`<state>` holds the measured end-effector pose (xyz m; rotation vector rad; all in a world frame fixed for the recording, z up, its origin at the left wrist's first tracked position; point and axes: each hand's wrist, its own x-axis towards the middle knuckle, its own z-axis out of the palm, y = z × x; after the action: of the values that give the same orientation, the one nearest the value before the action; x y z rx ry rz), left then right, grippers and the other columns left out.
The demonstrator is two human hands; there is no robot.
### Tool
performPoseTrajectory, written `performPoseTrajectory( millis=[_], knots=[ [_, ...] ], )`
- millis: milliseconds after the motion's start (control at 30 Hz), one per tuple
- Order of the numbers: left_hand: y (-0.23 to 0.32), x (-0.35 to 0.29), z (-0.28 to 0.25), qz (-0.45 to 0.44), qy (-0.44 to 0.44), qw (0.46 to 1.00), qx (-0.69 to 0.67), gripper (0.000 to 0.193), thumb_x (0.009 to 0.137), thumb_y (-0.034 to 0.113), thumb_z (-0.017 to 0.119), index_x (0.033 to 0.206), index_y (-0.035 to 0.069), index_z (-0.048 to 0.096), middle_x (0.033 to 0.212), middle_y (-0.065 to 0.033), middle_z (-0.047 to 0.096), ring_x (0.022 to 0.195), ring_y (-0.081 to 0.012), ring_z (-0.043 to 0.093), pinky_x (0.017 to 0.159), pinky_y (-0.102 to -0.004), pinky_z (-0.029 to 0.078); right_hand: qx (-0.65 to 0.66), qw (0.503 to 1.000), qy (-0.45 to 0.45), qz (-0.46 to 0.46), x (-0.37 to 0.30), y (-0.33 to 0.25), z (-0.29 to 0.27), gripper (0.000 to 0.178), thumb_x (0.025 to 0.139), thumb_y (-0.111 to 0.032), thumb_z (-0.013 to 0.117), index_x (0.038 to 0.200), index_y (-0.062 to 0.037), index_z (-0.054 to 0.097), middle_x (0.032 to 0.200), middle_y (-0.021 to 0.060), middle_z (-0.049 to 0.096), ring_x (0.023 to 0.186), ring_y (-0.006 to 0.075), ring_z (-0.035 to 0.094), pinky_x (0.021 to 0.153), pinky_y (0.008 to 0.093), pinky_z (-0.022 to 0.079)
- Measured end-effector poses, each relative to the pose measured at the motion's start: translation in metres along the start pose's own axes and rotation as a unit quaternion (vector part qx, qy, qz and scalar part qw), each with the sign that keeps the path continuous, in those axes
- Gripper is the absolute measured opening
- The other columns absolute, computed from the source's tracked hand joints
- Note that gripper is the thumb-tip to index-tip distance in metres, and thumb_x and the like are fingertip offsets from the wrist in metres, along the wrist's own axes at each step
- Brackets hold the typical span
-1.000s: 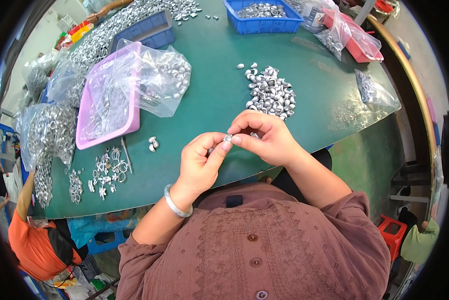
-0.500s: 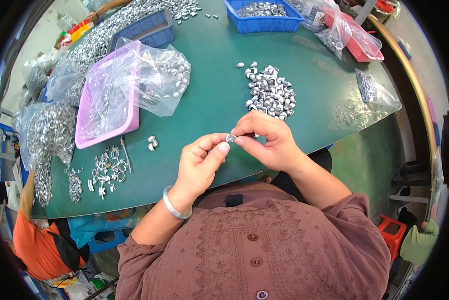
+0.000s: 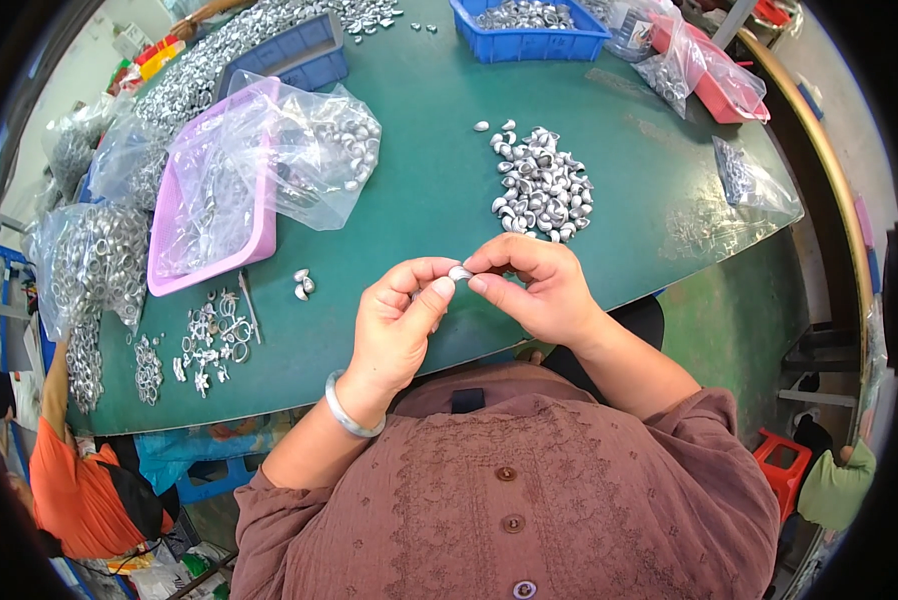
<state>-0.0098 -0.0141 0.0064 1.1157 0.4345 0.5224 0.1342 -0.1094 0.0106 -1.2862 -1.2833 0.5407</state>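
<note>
Between my two hands is a small silver metal piece, rounded and shell-like. My left hand pinches it from the left with thumb and forefinger, and my right hand pinches it from the right. Both are held over the table's near edge. Just beyond my right hand lies a pile of similar rounded silver pieces. A few more such pieces sit by themselves to the left of my left hand.
A pink basket with plastic bags stands at left. Near it lie silver rings and small castings and a thin tool. Blue bins and a red tray are at the back. A person in orange is at far left.
The silver piece has turned between my fingertips, from its hollow-looking face to its rounded side. My hands otherwise stay nearly in place.
</note>
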Motion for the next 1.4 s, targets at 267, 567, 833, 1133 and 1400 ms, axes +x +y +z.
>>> performPoseTrajectory(
  millis=[267,567,833,1133,1400],
  knots=[
    [-0.002,-0.002,-0.003,0.034,-0.009,0.999,0.012,0.021,0.083,0.006,0.057,0.103,0.002,0.059,0.082,0.0048,0.055,0.059,0.0002,0.039,0.052,-0.0138,0.032,0.120,0.991,0.004,0.062,-0.003,0.004,0.004,0.020,0.077,0.006,0.059,0.096,0.0022,0.055,0.086,0.0040,0.058,0.078,0.0091,0.054,0.067,0.0209,0.045],
    [-0.011,0.001,-0.010,-0.028,-0.024,0.993,-0.112,0.019,0.084,0.010,0.056,0.102,0.002,0.059,0.080,0.0027,0.055,0.057,-0.0031,0.039,0.049,-0.0167,0.031,0.005,0.995,0.036,-0.090,0.001,0.003,0.011,0.029,0.072,0.006,0.062,0.100,0.0002,0.055,0.080,0.0061,0.059,0.071,0.0121,0.058,0.065,0.0229,0.047],
    [-0.009,0.002,-0.013,-0.054,-0.036,0.984,-0.168,0.021,0.085,0.011,0.055,0.104,0.002,0.057,0.082,-0.0004,0.054,0.059,-0.0059,0.042,0.051,-0.0188,0.033,-0.184,0.980,0.065,-0.036,0.002,0.011,-0.020,0.016,0.071,0.005,0.058,0.086,-0.0018,0.058,0.082,0.0088,0.057,0.074,0.0230,0.058,0.061,0.0295,0.046],
    [-0.007,0.006,-0.016,-0.101,-0.018,0.968,-0.230,0.018,0.087,0.016,0.049,0.098,0.003,0.052,0.093,-0.0084,0.055,0.078,-0.0167,0.054,0.065,-0.0253,0.045,-0.344,0.937,-0.053,-0.032,-0.003,0.011,-0.040,0.011,0.065,-0.005,0.063,0.075,-0.0050,0.058,0.077,0.0066,0.050,0.077,0.0261,0.048,0.069,0.0352,0.040],
    [-0.008,0.006,-0.016,-0.124,-0.023,0.965,-0.230,0.018,0.085,0.012,0.048,0.098,0.000,0.052,0.094,-0.0112,0.057,0.087,-0.0213,0.057,0.071,-0.0296,0.049,-0.385,0.917,-0.079,-0.063,-0.007,0.021,-0.036,0.011,0.065,-0.006,0.064,0.074,-0.0066,0.058,0.077,0.0061,0.048,0.075,0.0248,0.047,0.068,0.0349,0.039]
  ],
)
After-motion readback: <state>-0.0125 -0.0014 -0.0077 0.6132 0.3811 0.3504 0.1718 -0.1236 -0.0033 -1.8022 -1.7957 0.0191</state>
